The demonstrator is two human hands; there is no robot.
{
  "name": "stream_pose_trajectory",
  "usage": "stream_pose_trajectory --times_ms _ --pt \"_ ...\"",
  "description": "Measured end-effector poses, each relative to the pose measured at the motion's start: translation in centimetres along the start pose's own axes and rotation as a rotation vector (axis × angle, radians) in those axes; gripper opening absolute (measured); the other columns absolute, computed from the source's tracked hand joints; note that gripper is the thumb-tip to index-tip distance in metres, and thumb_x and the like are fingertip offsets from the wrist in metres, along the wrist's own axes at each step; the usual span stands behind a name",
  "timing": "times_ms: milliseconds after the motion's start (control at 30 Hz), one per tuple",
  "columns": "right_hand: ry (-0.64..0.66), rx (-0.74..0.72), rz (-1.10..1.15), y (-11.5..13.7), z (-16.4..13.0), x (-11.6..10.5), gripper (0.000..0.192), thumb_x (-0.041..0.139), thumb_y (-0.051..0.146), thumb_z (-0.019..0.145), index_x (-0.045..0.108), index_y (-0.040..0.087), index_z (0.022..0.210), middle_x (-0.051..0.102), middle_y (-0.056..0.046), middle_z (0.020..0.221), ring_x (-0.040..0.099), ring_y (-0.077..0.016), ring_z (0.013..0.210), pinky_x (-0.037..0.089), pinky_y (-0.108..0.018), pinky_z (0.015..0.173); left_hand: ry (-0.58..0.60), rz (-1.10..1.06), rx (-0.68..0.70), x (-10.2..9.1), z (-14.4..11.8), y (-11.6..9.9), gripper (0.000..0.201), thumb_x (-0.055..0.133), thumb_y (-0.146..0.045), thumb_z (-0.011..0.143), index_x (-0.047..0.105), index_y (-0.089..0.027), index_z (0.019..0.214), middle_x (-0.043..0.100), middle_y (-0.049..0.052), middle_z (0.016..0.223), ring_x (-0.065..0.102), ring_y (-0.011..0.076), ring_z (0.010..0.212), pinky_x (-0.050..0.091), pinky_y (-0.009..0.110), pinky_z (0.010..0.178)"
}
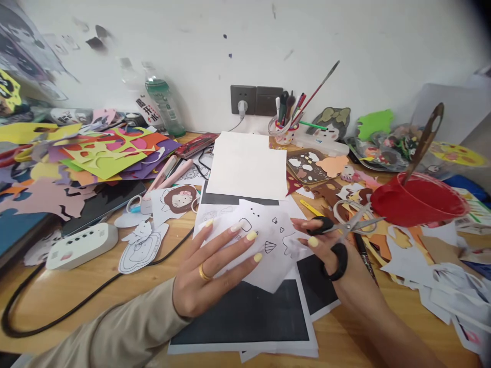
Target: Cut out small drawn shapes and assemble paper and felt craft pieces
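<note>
We work at a cluttered wooden tabletop (57,301). On it lie large white printouts with solid black panels (245,317), and on top of these the white paper sheet printed with small outline drawings (268,245). Our left hand (215,266) presses flat on that sheet, fingers spread. Our right hand (330,250) grips black-handled steel scissors (341,230), blades barely parted, just beside the sheet's right edge. We judge cutting is about to start; the blades must meet an outline. The clear green-capped bottle (163,105) bears writing we cannot read.
</note>
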State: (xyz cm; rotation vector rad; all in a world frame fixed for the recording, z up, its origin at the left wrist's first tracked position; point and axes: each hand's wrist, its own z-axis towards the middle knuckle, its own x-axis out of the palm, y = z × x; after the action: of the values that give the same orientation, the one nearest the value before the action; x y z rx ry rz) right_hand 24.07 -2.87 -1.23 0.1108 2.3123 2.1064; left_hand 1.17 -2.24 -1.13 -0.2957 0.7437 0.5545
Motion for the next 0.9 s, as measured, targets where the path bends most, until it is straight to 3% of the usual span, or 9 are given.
stream_pose_trajectory --times_ms 100,267,467,633,767,833,900 --pt "0.081 0.047 -0.07 -0.3 -0.3 0.1 0.024 0.056 0.029 0.072 0.05 0.023 0.094 0.057 -0.002 0.099 0.05 -0.0158 0.093 0.038 -0.028 0.081 0.018 -0.036 0.007 0.2 -0.2 0.3 0.03 0.042 -0.008 0.078 0.053 -0.022 0.102 0.049 0.004 0.113 0.037 0.0209 0.113 0.023 0.044 0.099" --pt "0.105 0.124 -0.095 0.0 -0.7 0.3 0.012 0.056 0.03 0.071 0.053 0.019 0.074 0.06 0.002 0.064 0.053 -0.0105 0.061 0.039 -0.021 0.056 0.065 -0.077 -0.062 0.8 -0.1 0.7 0.038 0.04 -0.005 0.075 0.052 -0.028 0.102 0.034 0.001 0.126 0.031 0.024 0.117 0.021 0.05 0.099" --pt "0.072 0.175 -0.114 0.7 -0.8 0.9 0.02 0.058 0.035 0.067 0.052 0.017 0.07 0.06 0.0 0.063 0.055 -0.0135 0.061 0.04 -0.024 0.056 0.145 -0.192 -0.247 0.9 0.4 0.8 0.039 0.04 -0.003 0.075 0.054 -0.028 0.1 0.027 0.001 0.131 0.025 0.0238 0.12 0.024 0.051 0.099" --pt "0.058 0.164 -0.107 0.4 -0.7 1.3 0.028 0.056 0.037 0.069 0.055 0.016 0.087 0.059 -0.002 0.075 0.054 -0.0127 0.064 0.041 -0.025 0.061 0.107 -0.244 -0.218 0.9 0.3 0.7 0.043 0.039 0.0 0.073 0.055 -0.031 0.098 0.027 0.0 0.13 0.026 0.0239 0.119 0.022 0.053 0.098" --pt "-0.005 0.152 -0.015 0.1 -0.8 1.5 0.04 0.056 0.036 0.069 0.048 0.021 0.105 0.053 -0.002 0.094 0.051 -0.0092 0.063 0.042 -0.023 0.061 0.122 -0.269 -0.164 0.7 0.0 0.5 0.043 0.039 -0.002 0.073 0.054 -0.033 0.099 0.025 -0.001 0.13 0.025 0.0256 0.119 0.019 0.055 0.097" --pt "0.031 0.205 0.03 0.1 -1.0 1.7 0.037 0.058 0.035 0.068 0.049 0.021 0.101 0.053 -0.002 0.089 0.05 -0.0097 0.066 0.041 -0.023 0.061 0.132 -0.286 -0.142 0.6 -0.1 0.4 0.043 0.04 -0.004 0.073 0.054 -0.034 0.099 0.026 -0.001 0.129 0.025 0.0258 0.119 0.018 0.056 0.097" --pt "0.079 0.286 0.07 0.2 -1.2 2.0 0.028 0.058 0.036 0.068 0.049 0.019 0.088 0.051 0.002 0.069 0.047 -0.0088 0.058 0.04 -0.021 0.053 0.134 -0.296 -0.128 0.5 -0.2 0.4 0.043 0.04 -0.004 0.073 0.054 -0.035 0.099 0.027 -0.001 0.129 0.025 0.0258 0.119 0.017 0.056 0.098"
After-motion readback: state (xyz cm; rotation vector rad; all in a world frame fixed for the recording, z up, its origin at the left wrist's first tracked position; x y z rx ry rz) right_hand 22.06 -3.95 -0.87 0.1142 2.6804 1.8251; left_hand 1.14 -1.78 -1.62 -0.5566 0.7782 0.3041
